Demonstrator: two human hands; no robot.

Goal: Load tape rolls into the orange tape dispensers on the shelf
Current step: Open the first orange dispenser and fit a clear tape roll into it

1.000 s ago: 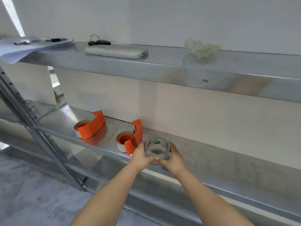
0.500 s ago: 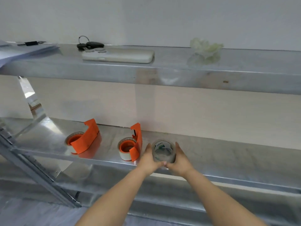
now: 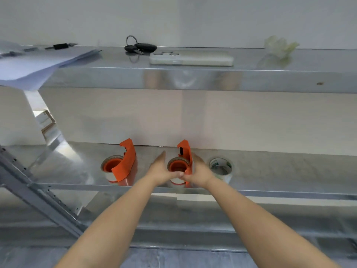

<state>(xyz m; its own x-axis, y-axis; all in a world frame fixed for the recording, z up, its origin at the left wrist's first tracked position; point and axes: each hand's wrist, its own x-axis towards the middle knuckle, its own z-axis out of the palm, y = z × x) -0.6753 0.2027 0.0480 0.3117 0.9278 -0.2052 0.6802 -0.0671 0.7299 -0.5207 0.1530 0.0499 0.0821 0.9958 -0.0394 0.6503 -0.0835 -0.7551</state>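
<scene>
Two orange tape dispensers stand on the lower metal shelf (image 3: 289,171), each with a roll of tape around its orange hub. The left dispenser (image 3: 123,165) stands alone. The middle dispenser (image 3: 183,161) sits between my hands: my left hand (image 3: 161,171) wraps its left side, my right hand (image 3: 200,174) its right side, thumbs meeting in front. A loose clear tape roll (image 3: 221,168) with a green-printed core lies flat on the shelf just right of my right hand, touched by nothing.
The upper shelf (image 3: 193,78) carries loose papers (image 3: 38,64) overhanging its left end, a pen, a key fob with keys (image 3: 140,47), a white phone (image 3: 191,58) and a crumpled pale plastic piece (image 3: 280,47). A slanted metal upright (image 3: 38,200) crosses at lower left.
Both hands let go of the clear tape roll, which now lies on the shelf, and shifted left onto the middle orange dispenser. The camera view swung right and up.
</scene>
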